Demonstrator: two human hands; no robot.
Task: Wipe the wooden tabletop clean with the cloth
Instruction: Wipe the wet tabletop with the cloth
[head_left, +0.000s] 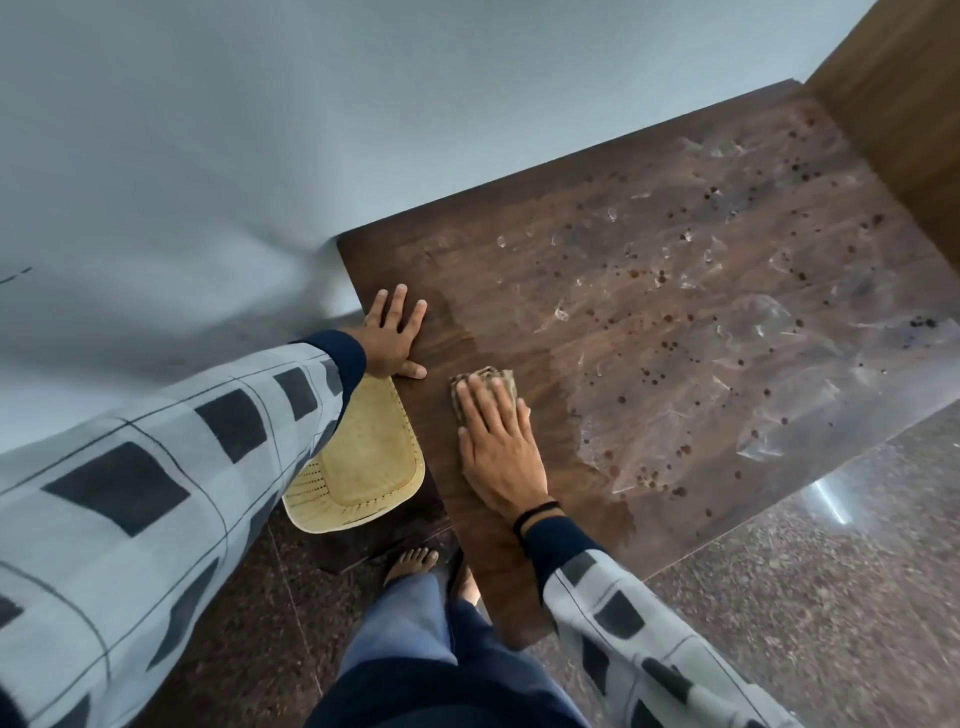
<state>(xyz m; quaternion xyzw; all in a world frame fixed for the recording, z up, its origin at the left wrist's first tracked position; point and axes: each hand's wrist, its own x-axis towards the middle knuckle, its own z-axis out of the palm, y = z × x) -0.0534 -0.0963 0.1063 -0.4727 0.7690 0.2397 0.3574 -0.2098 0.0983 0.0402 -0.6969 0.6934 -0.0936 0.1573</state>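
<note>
Head view. The cloth (488, 378), a small bunched checked rag, lies at centre frame on the wooden tabletop (519, 291), near its left edge. My right hand (496, 447) presses it down flat, fingers straight and laid over it, nothing curled round it. Only the far fringe of the rag shows past my fingertips.

To the right of the cloth and up to the upper right of the frame, the wood carries a pale wet film (779, 332) and many dark spots (670, 345). The strip under and around my hand looks plain and dry by comparison. I judge most of the top is not yet wiped.

My left hand (392, 340) rests spread and flat on the table's left edge, holding nothing, bracing.

Risks, as I judge them:
- The rag is pinned by pressure alone, so a fast stroke could leave it behind or roll it up under the palm.
- The rag is small and the film wide, so once soaked it may smear the spots into streaks.
- Strokes toward the lower right edge could push liquid onto the polished floor (831, 571), and my foot (413, 564) is bare, so I could slip.
- A yellow seat (363, 467) sits just beside the table's left edge, and drips could land on it.
</note>
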